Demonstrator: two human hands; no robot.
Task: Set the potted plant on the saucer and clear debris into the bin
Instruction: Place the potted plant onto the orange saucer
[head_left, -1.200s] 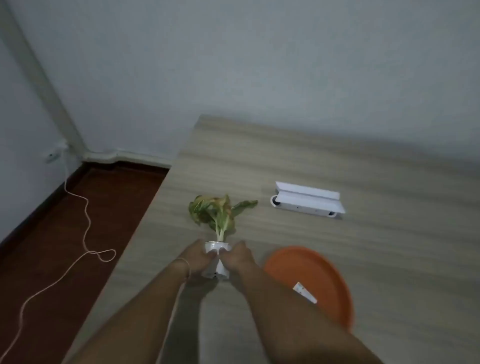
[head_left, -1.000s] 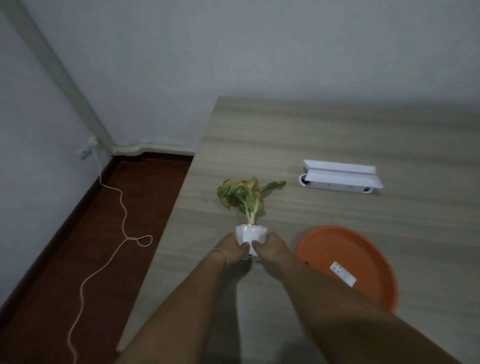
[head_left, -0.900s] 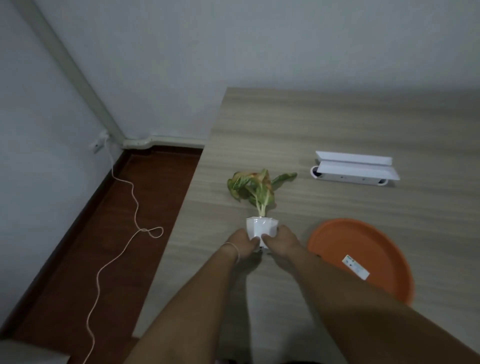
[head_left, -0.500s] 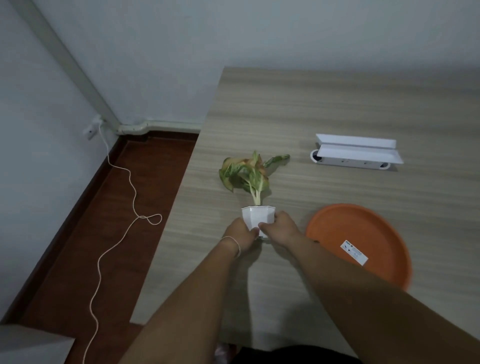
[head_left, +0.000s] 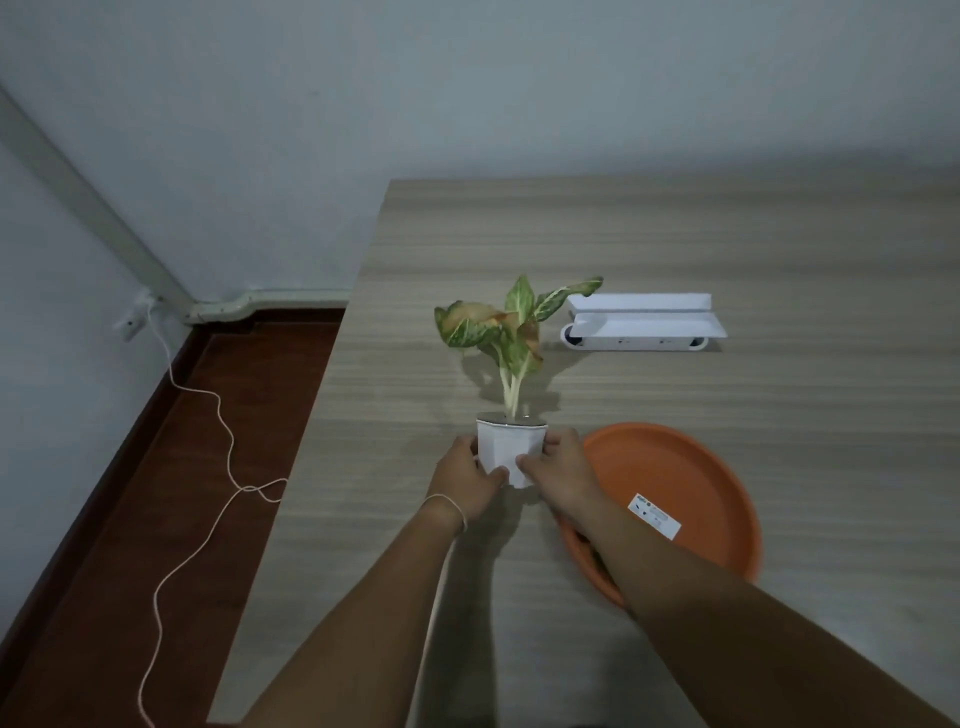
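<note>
i hold the small white faceted pot with its green-and-pink leafy plant (head_left: 511, 453) between both hands. my left hand (head_left: 464, 480) wraps the pot's left side, with a thin pale string band (head_left: 448, 505) around that wrist, and my right hand (head_left: 560, 470) wraps its right side; my thumbs nearly meet across the front face, low on the pot. both hands are closed around the pot, grasping it. the pot stands roughly upright, its rim level and the pale stems rising straight out of it, the leaves spreading above. i cannot tell whether its base touches the table or is lifted a little, since my fingers hide the bottom.

the round orange plastic saucer (head_left: 691, 467) lies just to the right of the pot on the pale wood-grain table (head_left: 727, 249), with a white rectangular label (head_left: 654, 515) stuck inside it. my right forearm crosses over the saucer's near left rim. the pot is beside the saucer, not on it.

farther back on the table, behind the saucer and close to the plant's leaves, lies a long white plastic device with a flat folded lid (head_left: 644, 322).

to the left, beyond the table edge, is a dark red-brown floor (head_left: 156, 519) where a thin white cord (head_left: 223, 441) loops down from a wall socket (head_left: 132, 322).
</note>
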